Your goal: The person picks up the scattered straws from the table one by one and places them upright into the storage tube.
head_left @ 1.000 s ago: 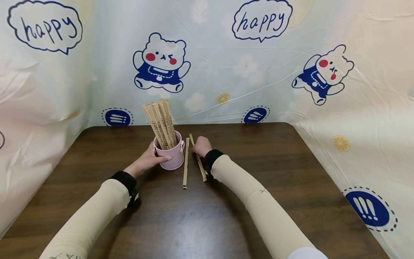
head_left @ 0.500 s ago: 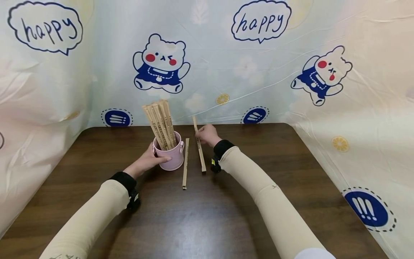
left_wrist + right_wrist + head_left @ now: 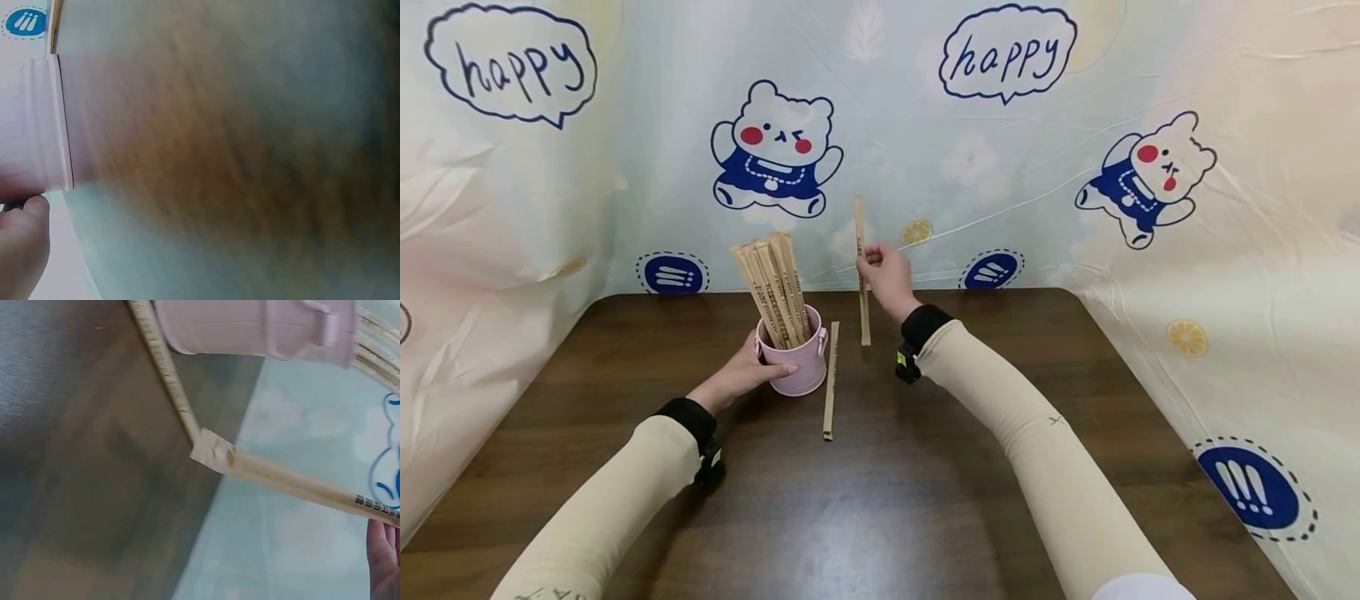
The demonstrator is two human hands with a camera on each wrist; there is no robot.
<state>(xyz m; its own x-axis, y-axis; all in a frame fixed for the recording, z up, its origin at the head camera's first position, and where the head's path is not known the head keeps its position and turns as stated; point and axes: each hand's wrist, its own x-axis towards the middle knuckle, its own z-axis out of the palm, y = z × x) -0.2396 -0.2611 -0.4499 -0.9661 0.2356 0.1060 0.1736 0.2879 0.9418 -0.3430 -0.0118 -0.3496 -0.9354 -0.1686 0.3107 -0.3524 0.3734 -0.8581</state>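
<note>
A small pink bucket (image 3: 802,373) stands on the table, with several paper-wrapped straws (image 3: 772,292) leaning to the left inside it. My left hand (image 3: 741,372) grips the bucket's left side, thumb across the front; its other fingers are mostly hidden. In the head view my right hand (image 3: 889,277) pinches one paper-wrapped straw (image 3: 864,321) upright above the table, right of the bucket. The right wrist view shows the flat crimped end of this held straw (image 3: 287,479). Another wrapped straw (image 3: 831,383) lies on the table just right of the bucket.
The brown wooden table (image 3: 880,508) reaches back to a patterned curtain (image 3: 895,150) with printed bears. The curtain also runs along the table's left and right sides. Black straps with small cameras sit on both wrists.
My right hand has lifted one wrapped straw off the table, raising it and turning it upright. The left hand, the bucket and the other loose straw have stayed in place.
</note>
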